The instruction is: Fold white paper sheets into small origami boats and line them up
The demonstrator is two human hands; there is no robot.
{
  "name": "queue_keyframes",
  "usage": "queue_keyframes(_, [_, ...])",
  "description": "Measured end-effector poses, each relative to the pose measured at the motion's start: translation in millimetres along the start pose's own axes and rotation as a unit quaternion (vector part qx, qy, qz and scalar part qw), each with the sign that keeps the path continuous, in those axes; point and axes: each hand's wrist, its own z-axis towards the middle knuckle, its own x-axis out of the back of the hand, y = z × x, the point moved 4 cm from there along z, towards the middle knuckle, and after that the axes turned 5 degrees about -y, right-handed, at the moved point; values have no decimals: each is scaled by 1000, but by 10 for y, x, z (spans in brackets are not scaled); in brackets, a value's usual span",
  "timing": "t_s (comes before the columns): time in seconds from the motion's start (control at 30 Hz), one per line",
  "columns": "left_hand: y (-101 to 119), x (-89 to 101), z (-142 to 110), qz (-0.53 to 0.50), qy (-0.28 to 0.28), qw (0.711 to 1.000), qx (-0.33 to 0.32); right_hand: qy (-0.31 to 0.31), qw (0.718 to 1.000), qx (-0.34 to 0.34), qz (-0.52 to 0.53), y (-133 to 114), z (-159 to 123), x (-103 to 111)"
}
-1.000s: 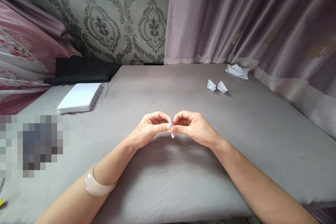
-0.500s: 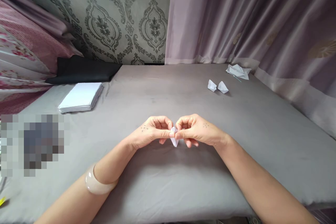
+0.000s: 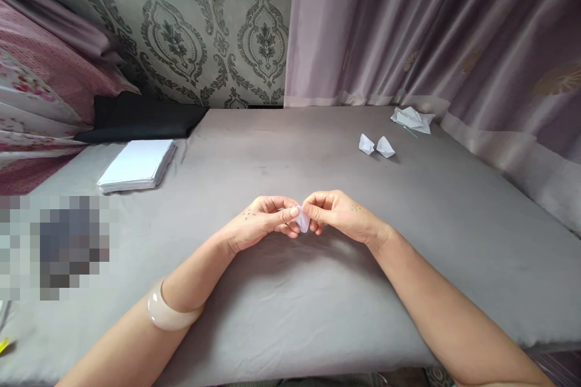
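Observation:
A small piece of folded white paper (image 3: 302, 221) is pinched between my two hands above the middle of the table. My left hand (image 3: 271, 217) grips its left side, thumb on top and fingers curled behind. On the upper right edge, my right hand (image 3: 338, 213) pinches it between thumb and forefinger. The paper's lower part shows below the fingertips, while its upper part is mostly covered by them.
Two small folded paper pieces (image 3: 376, 146) stand at the back right, before a heap of folded white paper (image 3: 413, 118). A stack of white sheets (image 3: 136, 166) lies at the left, near a black cloth (image 3: 145, 118). Grey cloth (image 3: 254, 314) covers the table.
Both hands have risen slightly with the folded paper. The paper's angle has changed, showing a wider face, and the right fingers have curled in closer to it.

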Motion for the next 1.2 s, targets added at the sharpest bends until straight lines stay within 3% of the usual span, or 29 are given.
queue_keyframes(0.33, [-40,78,2,80,59,995,24,50,991,8,-127,76,27,94])
queue_keyframes(0.47, [0,91,12,153,106,981,-55,50,996,0,-67,79,34,79])
queue_keyframes(0.63, [119,53,-35,241,163,933,-210,135,984,99,-65,18,35,76])
queue_keyframes(0.73, [163,39,-65,260,180,915,-252,172,971,148,-81,-10,17,45])
queue_keyframes(0.83, [166,35,-59,231,186,925,-236,183,961,184,-95,-44,-1,2])
queue_keyframes(0.97, [144,32,-25,120,196,952,-201,191,954,199,-121,-61,-9,-31])
queue_keyframes(1.07, [116,28,9,67,182,970,-148,202,954,180,-128,-40,1,-28])
queue_keyframes(1.2, [79,40,32,94,153,981,-69,180,973,127,-69,23,49,-10])
